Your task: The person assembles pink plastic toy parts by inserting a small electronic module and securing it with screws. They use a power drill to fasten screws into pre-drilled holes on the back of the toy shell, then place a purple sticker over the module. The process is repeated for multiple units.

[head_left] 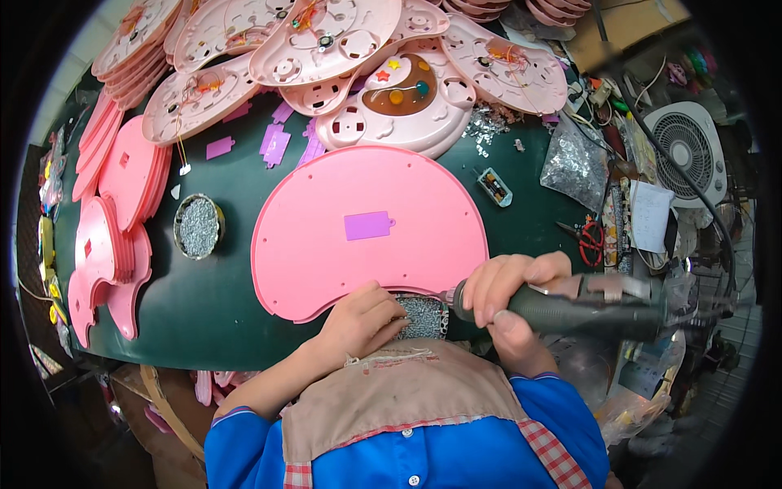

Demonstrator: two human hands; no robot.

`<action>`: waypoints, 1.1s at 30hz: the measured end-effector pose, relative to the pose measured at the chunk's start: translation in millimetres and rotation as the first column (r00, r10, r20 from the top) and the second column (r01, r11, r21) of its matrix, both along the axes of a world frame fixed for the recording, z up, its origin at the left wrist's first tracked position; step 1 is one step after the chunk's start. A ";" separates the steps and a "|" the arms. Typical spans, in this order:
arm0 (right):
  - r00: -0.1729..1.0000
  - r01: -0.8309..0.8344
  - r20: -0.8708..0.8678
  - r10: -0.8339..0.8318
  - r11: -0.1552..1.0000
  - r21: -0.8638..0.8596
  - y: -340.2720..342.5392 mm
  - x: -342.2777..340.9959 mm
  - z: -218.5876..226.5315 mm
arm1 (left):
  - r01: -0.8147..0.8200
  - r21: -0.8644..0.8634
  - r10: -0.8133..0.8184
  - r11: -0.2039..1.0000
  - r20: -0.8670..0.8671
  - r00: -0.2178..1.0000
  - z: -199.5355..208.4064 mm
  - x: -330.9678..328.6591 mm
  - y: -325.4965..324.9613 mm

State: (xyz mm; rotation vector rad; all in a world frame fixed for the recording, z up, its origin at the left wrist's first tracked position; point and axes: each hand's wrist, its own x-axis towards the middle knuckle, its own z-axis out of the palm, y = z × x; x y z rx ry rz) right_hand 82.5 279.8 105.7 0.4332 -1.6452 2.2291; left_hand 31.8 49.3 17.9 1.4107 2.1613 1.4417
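A kidney-shaped pink plastic panel (326,253) lies flat before me, with a purple battery cover (368,226) at its middle and small holes round its rim. My left hand (358,320) is at the panel's lower edge, its fingers curled together by a box of small metal screws (423,318); whatever they may hold is hidden. My right hand (513,297) grips a dark green electric screwdriver (599,314) lying almost level, its tip pointing left near the panel's lower right edge. The tool's far end is blurred.
Pink shells with wiring (326,49) pile up at the back. Flat pink panels (138,175) stack on the left, near a round bowl of screws (198,228). Red-handled pliers (590,242), a bag of small parts (574,155) and a white fan (688,155) are at right.
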 end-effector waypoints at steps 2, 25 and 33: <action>0.997 -0.046 -0.063 0.048 0.998 0.042 -14.2 1.7 -0.4 | -0.068 0.045 0.068 0.997 -0.005 0.998 -1.2 -1.0 -2.6; 0.997 0.037 -0.069 -0.030 0.993 0.112 -54.4 -3.4 15.6 | -0.225 0.268 0.227 0.937 0.027 0.974 10.4 -9.1 -8.8; 0.978 0.202 -0.124 -0.169 0.921 0.332 -45.0 -32.3 -5.0 | -0.220 0.264 0.264 0.939 -0.142 0.954 11.5 -3.1 -9.4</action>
